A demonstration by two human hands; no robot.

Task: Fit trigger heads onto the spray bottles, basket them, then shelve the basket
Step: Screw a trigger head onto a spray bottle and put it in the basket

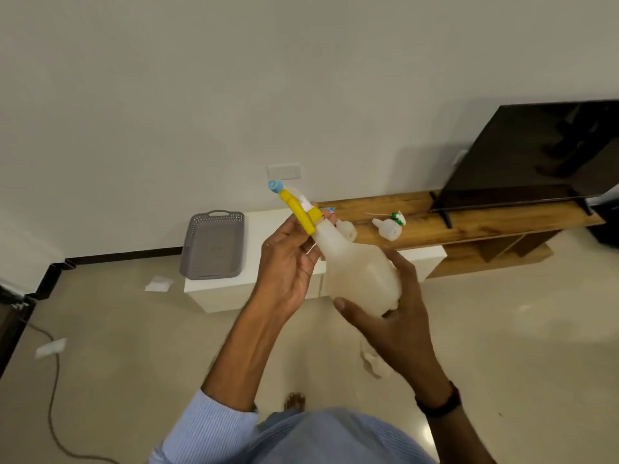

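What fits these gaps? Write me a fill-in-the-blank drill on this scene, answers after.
1. The right hand cups the base of the translucent spray bottle, while the left hand grips its ____ trigger head.
2. The grey basket sits on the ____ cabinet.
3. Another bottle lies on the ____ shelf.

Answers: yellow; white; wooden

A bottle (363, 272) is held in mid-air before the low surface (268, 221), the right hand (392, 316) under its base and the left hand (288, 262) to the left of its neck, where the trigger head (296, 209) sits on top. On the surface's left end lies the basket (214, 244); to the right, on the wooden shelf (435, 226), lie a second bottle (388, 227) and, just behind the held one, a third (partly hidden). The television (529, 155) stands further right on that shelf, against the wall (201, 95).
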